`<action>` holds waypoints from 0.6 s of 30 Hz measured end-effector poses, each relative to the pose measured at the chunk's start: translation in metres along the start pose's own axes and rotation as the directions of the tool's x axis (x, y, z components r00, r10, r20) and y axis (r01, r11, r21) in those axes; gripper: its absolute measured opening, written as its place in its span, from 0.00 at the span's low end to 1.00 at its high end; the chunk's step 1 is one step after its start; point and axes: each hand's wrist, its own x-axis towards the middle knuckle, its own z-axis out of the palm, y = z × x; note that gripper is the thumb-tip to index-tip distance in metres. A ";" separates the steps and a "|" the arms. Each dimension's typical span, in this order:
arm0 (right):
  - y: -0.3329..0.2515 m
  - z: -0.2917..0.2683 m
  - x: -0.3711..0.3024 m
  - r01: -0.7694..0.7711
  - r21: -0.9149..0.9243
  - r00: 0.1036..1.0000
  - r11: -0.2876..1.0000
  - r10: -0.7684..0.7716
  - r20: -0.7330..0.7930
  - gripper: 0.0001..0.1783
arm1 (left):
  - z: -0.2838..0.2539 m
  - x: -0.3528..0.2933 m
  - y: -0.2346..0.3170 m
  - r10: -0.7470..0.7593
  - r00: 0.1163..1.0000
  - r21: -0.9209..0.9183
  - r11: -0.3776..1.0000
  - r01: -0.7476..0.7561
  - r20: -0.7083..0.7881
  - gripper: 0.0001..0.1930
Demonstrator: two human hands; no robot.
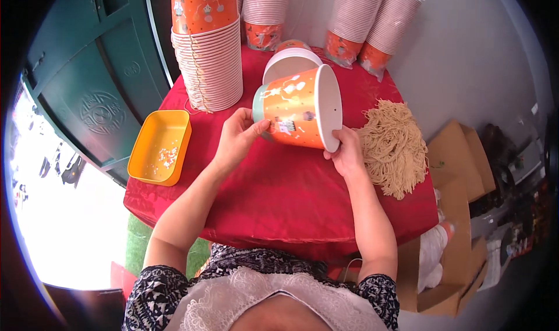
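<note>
Between my hands a large orange paper bucket [291,109] with white printed figures and a green base band lies tipped on its side in the air, its white mouth facing right. My left hand [240,134] grips it near the base, thumb on the printed wall. At the lower edge of the rim, my right hand [346,150] pinches the wall. A small dark dot, perhaps a hole, shows on the inner wall. Just behind it, more white-lined buckets [286,63] lie on their side on the red tablecloth [279,203]. To the right rests a heap of beige cords [396,147].
A tall stack of nested buckets [209,69] stands at the back left, with cords hanging down it. Left of me sits a yellow tray [185,150] with small white bits. Bagged bucket stacks [355,16] stand along the wall. Cardboard boxes [460,214] are on the floor at right.
</note>
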 end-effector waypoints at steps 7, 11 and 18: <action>0.005 -0.023 0.008 -0.014 -0.158 1.000 0.987 0.015 0.003 0.13 | 0.009 -0.014 0.005 0.018 0.998 0.055 0.998 -0.015 -0.055 0.10; 0.002 -0.004 -0.005 0.385 -0.555 0.871 0.738 -0.488 -0.045 0.14 | 0.005 -0.017 0.002 0.040 0.997 0.093 0.995 -0.033 -0.065 0.10; -0.004 0.015 -0.031 0.407 -0.029 0.866 0.913 -0.376 0.329 0.14 | 0.004 -0.017 0.000 0.105 0.993 0.281 0.956 -0.083 -0.062 0.11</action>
